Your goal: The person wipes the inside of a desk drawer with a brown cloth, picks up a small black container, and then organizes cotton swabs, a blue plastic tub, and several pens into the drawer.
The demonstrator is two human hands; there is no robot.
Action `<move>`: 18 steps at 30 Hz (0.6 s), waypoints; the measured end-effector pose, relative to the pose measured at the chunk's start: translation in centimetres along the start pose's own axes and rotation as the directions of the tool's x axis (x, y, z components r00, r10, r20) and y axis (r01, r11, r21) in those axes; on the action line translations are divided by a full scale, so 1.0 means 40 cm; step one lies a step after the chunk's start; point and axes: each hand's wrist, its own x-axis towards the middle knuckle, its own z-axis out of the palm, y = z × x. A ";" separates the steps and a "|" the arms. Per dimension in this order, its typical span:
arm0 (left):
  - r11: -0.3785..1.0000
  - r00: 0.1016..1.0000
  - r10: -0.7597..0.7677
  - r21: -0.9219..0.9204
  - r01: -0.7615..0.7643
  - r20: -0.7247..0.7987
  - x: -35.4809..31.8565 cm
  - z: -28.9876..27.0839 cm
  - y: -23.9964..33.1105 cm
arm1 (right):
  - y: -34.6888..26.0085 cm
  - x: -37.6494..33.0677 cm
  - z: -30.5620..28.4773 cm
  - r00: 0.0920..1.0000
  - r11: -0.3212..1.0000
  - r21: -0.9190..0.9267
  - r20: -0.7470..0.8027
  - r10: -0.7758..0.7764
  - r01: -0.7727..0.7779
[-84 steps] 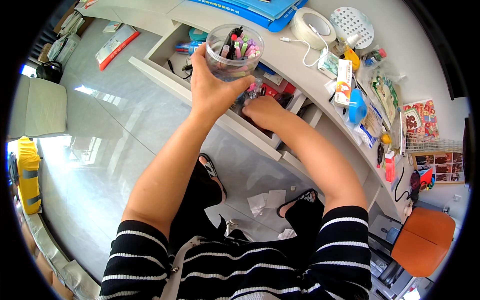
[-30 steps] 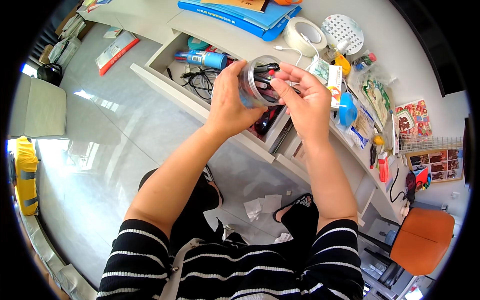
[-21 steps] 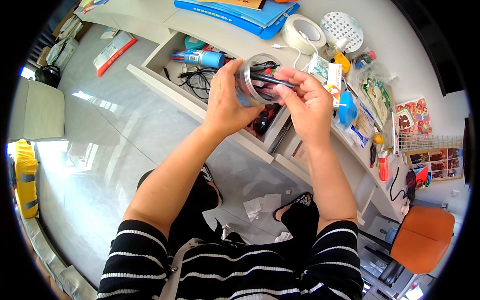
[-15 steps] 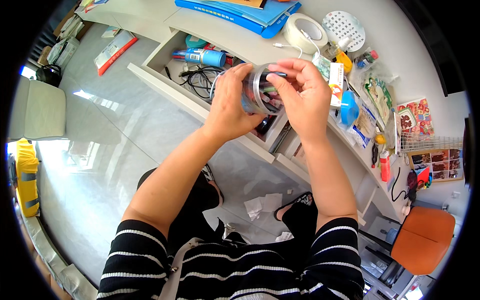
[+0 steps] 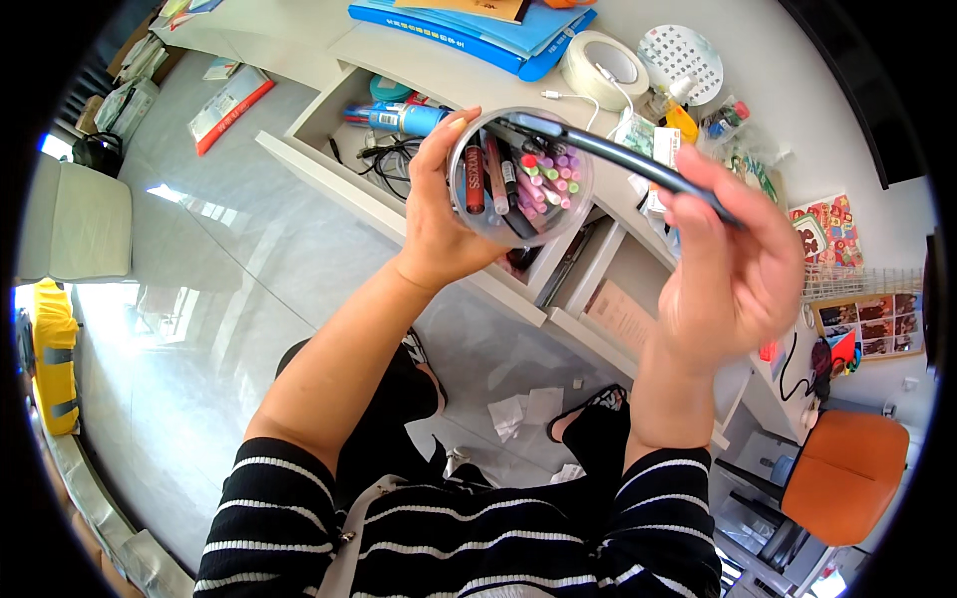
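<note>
My left hand (image 5: 437, 214) is wrapped around a clear round plastic jar (image 5: 586, 199), its open mouth tipped up toward me above the drawer. Inside stand several pens (image 5: 498, 174), a dark red tube (image 5: 475, 184), and a bunch of pink and green sticks (image 5: 543, 184). Between thumb and fingers, my right hand (image 5: 733, 269) pinches a long, slim black pen-like stick (image 5: 638, 164). Its far end reaches over the jar's mouth; whether it touches the rim I cannot tell. The right hand is slightly blurred.
Below the jar, an open drawer (image 5: 284, 159) holds black cables (image 5: 384, 164) and a blue cylinder (image 5: 409, 120). Blue folders (image 5: 469, 35), tape rolls (image 5: 603, 70) and small packets crowd the desk. An orange chair (image 5: 847, 478) stands at right; papers (image 5: 523, 411) lie on the floor.
My right hand has drawn the black stick out of the jar and moved right and nearer me. The jar's mouth has tipped toward me, showing its contents.
</note>
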 end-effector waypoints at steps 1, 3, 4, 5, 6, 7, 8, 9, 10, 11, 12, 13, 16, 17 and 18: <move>0.998 0.998 0.053 -0.030 -0.054 -0.028 0.011 -0.003 0.003 | -0.015 -0.004 -0.014 0.999 1.000 0.000 0.030 -0.027 0.027; 0.982 0.981 0.189 0.023 -0.189 -0.038 0.041 -0.019 0.020 | -0.042 -0.014 -0.042 0.992 0.997 0.000 0.091 -0.082 0.082; 0.966 0.967 0.257 0.034 -0.256 -0.005 0.048 -0.028 0.009 | -0.050 -0.016 -0.056 0.981 0.987 -0.054 0.132 -0.142 0.150; 0.945 0.946 0.322 0.046 -0.323 0.031 0.056 -0.039 0.003 | -0.062 -0.018 -0.057 0.978 0.982 -0.102 0.151 -0.141 0.157; 0.971 0.971 0.235 0.045 -0.236 0.035 0.055 -0.039 0.009 | -0.072 -0.020 -0.058 0.975 0.974 -0.150 0.170 -0.142 0.168; 0.988 0.989 0.146 0.044 -0.147 0.039 0.053 -0.038 0.013 | -0.081 -0.023 -0.059 0.972 0.964 -0.196 0.187 -0.143 0.179; 0.983 0.991 0.122 0.129 -0.127 0.049 0.051 -0.039 0.007 | -0.076 -0.023 -0.047 0.978 0.958 -0.234 0.166 -0.127 0.164; 0.989 0.995 0.093 0.114 -0.097 0.037 0.046 -0.039 0.011 | -0.069 -0.024 -0.041 0.981 0.961 -0.230 0.153 -0.122 0.155; 0.993 0.998 0.065 0.099 -0.067 0.026 0.041 -0.038 0.018 | -0.063 -0.024 -0.033 0.983 0.964 -0.223 0.140 -0.119 0.148; 0.997 0.999 0.033 0.070 -0.034 0.014 0.039 -0.029 0.023 | -0.059 -0.023 -0.030 0.985 0.963 -0.228 0.128 -0.114 0.141; 0.994 0.996 0.083 0.068 -0.082 -0.013 0.045 -0.021 0.027 | -0.065 -0.018 -0.043 0.978 0.961 -0.236 0.183 -0.104 0.146; 0.994 0.995 0.097 0.057 -0.096 -0.017 0.047 -0.015 0.033 | -0.071 -0.012 -0.052 0.967 0.958 -0.243 0.237 -0.092 0.151; 0.983 0.983 0.182 0.042 -0.181 -0.036 0.046 -0.012 0.048 | -0.074 -0.003 -0.044 0.947 0.926 -0.295 0.283 -0.152 0.236; 0.982 0.982 0.187 0.035 -0.186 -0.023 0.045 -0.006 0.050 | -0.071 -0.001 -0.039 0.940 0.909 -0.318 0.294 -0.175 0.269; 0.981 0.981 0.192 0.029 -0.191 -0.011 0.044 0.002 0.050 | -0.055 -0.002 -0.027 0.932 0.887 -0.345 0.298 -0.206 0.306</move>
